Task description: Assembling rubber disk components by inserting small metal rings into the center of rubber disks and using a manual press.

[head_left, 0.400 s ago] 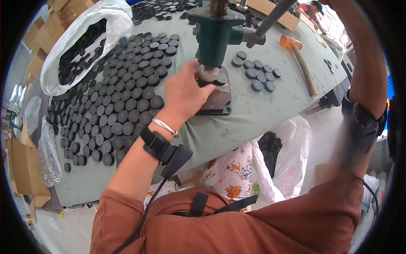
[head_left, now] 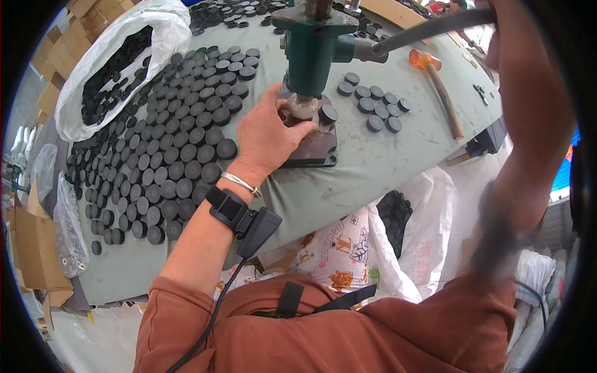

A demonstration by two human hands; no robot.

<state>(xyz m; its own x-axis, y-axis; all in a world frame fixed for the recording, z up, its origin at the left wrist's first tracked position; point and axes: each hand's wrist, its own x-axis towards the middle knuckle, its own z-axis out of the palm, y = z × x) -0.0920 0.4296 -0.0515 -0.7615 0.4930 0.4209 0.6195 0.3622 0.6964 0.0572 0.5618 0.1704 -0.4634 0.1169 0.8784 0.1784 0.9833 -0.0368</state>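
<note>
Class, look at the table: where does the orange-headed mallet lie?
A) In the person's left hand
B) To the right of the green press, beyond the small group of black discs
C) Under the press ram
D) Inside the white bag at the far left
B: the mallet lies on the table right of the green press, past the small group of black discs; the left hand is at the press base.

A grey-green bench (head_left: pixel 398 155) is carrying rows of black round caps (head_left: pixel 168 143) across its left half, a small cluster of black caps (head_left: pixel 373 105) to the right, a green press (head_left: pixel 311 56) standing on its dark base plate (head_left: pixel 314 149), and an orange-headed mallet (head_left: pixel 438 87) lying near the right edge.
</note>
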